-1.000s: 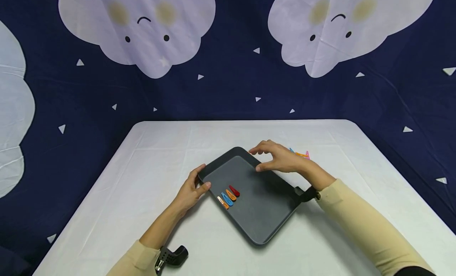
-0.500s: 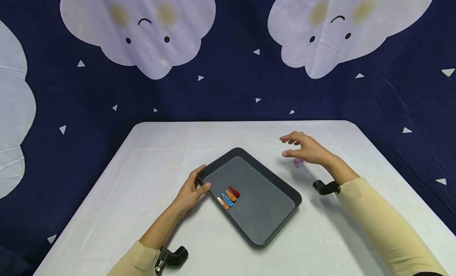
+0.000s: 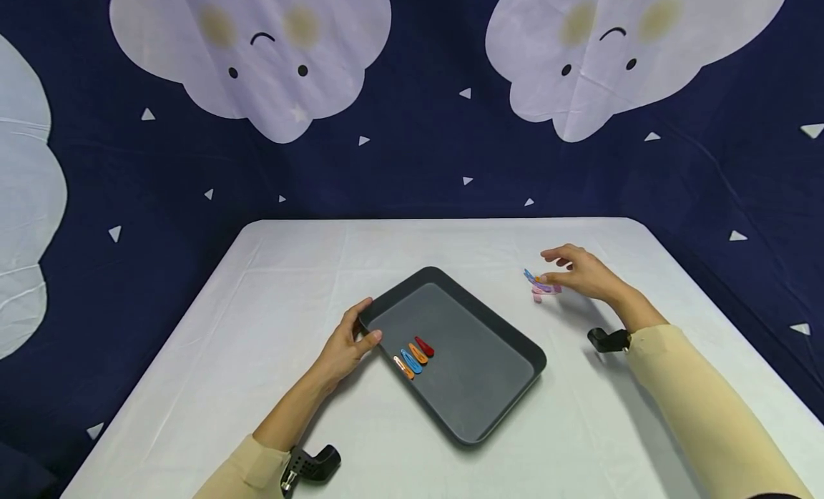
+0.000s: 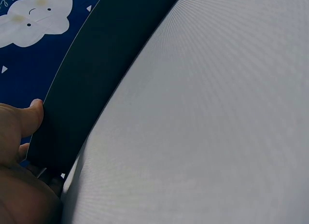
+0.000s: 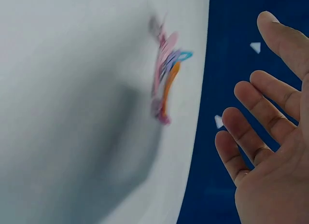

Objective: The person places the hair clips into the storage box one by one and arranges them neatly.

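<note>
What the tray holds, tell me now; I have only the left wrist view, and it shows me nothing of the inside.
Observer: Four clips lie in a row in the tray: one red, one blue, two orange.
Operator: Report the right hand.
Observer: The right hand holds nothing; the right wrist view shows its fingers loosely bent and the palm bare.
Operator: Name what is nearest to it.
Observer: A small pile of pink, purple, blue and orange pieces on the white cloth, outside the tray.
</note>
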The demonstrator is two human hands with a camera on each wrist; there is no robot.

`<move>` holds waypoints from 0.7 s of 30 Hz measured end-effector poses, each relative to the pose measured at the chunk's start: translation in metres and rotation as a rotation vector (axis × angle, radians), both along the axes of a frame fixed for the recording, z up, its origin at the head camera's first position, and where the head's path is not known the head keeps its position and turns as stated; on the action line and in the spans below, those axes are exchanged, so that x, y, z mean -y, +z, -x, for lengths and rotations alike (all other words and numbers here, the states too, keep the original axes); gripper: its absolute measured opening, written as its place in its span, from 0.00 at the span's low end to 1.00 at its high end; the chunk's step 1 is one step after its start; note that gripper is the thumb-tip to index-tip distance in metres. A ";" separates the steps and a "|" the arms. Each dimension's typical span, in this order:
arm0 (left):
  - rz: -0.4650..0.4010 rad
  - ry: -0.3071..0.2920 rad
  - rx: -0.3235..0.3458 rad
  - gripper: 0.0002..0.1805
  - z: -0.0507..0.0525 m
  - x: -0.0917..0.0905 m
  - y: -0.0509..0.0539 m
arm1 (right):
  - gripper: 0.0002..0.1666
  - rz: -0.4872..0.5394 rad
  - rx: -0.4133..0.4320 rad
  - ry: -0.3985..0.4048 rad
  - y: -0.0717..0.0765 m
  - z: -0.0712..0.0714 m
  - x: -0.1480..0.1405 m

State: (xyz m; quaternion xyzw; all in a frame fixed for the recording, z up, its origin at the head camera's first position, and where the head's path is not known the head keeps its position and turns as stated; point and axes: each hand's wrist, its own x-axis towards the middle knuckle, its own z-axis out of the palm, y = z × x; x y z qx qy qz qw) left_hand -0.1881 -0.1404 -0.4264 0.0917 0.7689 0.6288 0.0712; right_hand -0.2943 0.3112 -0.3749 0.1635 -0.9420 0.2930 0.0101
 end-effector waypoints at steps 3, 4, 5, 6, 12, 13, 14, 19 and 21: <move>-0.001 -0.002 0.000 0.37 0.000 0.000 0.000 | 0.32 -0.011 0.007 -0.013 -0.006 0.002 -0.008; -0.002 -0.002 0.000 0.37 0.000 0.000 -0.001 | 0.32 -0.016 0.013 -0.021 -0.007 0.002 -0.010; -0.003 -0.002 0.001 0.36 0.001 0.001 -0.001 | 0.33 -0.019 0.021 -0.027 -0.008 0.002 -0.012; -0.004 -0.003 0.001 0.36 0.001 0.001 -0.001 | 0.33 -0.021 0.029 -0.032 -0.010 0.002 -0.014; -0.005 0.000 -0.002 0.36 0.001 0.000 -0.001 | 0.37 -0.053 0.105 -0.074 -0.017 0.005 -0.024; -0.005 0.001 -0.003 0.36 0.001 0.000 -0.001 | 0.37 -0.060 0.115 -0.077 -0.018 0.005 -0.026; -0.005 0.001 -0.004 0.36 0.001 0.000 -0.001 | 0.38 -0.065 0.123 -0.079 -0.019 0.006 -0.027; -0.006 0.003 -0.002 0.36 0.000 0.000 -0.001 | 0.37 -0.100 0.142 -0.088 -0.025 0.008 -0.031; -0.007 0.003 0.000 0.37 0.000 0.000 0.000 | 0.36 -0.106 0.142 -0.085 -0.028 0.009 -0.032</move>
